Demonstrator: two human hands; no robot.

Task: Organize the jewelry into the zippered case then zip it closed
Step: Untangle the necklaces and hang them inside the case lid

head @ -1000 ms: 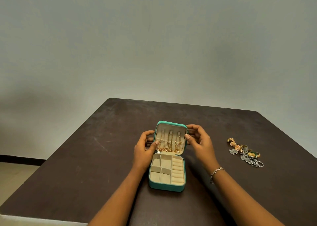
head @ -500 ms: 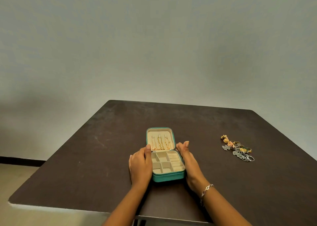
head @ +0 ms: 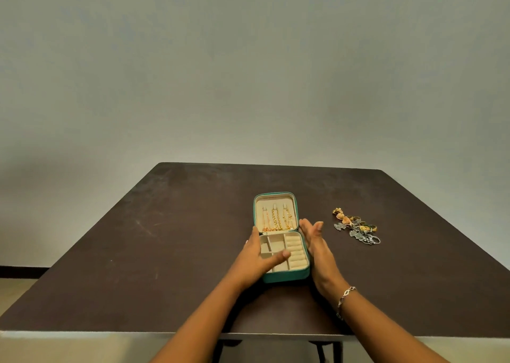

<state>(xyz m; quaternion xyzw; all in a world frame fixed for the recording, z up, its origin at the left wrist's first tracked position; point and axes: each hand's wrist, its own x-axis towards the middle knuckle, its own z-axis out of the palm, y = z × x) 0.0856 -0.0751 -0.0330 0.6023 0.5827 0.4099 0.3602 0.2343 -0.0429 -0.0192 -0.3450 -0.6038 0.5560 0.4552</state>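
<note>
Case (head: 296, 275): it lies open and flat near the middle of the worktop (head: 165, 238), with the divided tray towards you and the lid (head: 276, 205) laid back away from you.
Chains (head: 276, 219): three gold strands hang on the lid's hooks, so they look stowed.
What changed: a second ago you held the lid up with both hands. It is now fully down, and your hands have dropped to flank the tray.
Left hand (head: 254, 257): your grip is spread. The fingers run straight along the case's left wall and the thumb lies across the tray compartments, steadying the case rather than clutching it.
Right hand (head: 317, 246): the grip is spread and holds nothing, palm towards the right wall. You cannot tell whether it touches the wall or sits just beside it.
Loose jewelry (head: 356, 227): a mixed gold and silver heap sits on the worktop, well to the right of the case.
Meaning: the tray compartments look empty, so sorting the heap comes next, probably with your right hand. Zipping comes after that.
</note>
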